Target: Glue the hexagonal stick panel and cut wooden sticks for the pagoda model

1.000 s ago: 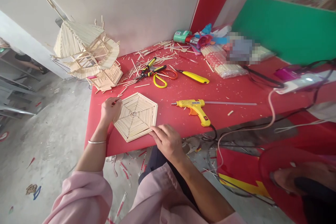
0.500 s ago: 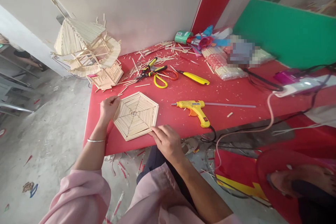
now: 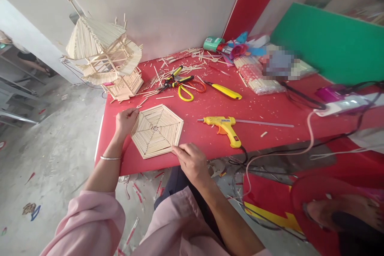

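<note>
Two narrow pinches, left hand (image 3: 126,123) and right hand (image 3: 192,163) on the hexagon (image 3: 157,137) | it lay flat between them | looked pretty much filled in, couldn't tell what was left | glue gun (image 3: 222,122) lay off to their right

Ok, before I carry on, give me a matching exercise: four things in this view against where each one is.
1. hexagonal panel
2. yellow glue gun
3. stick pagoda model
4. silver bracelet

A. at the far left corner of the red table
B. on the left wrist
C. between the left hand and right hand
D. to the right of the panel

Pairs: 1-C, 2-D, 3-A, 4-B
</note>
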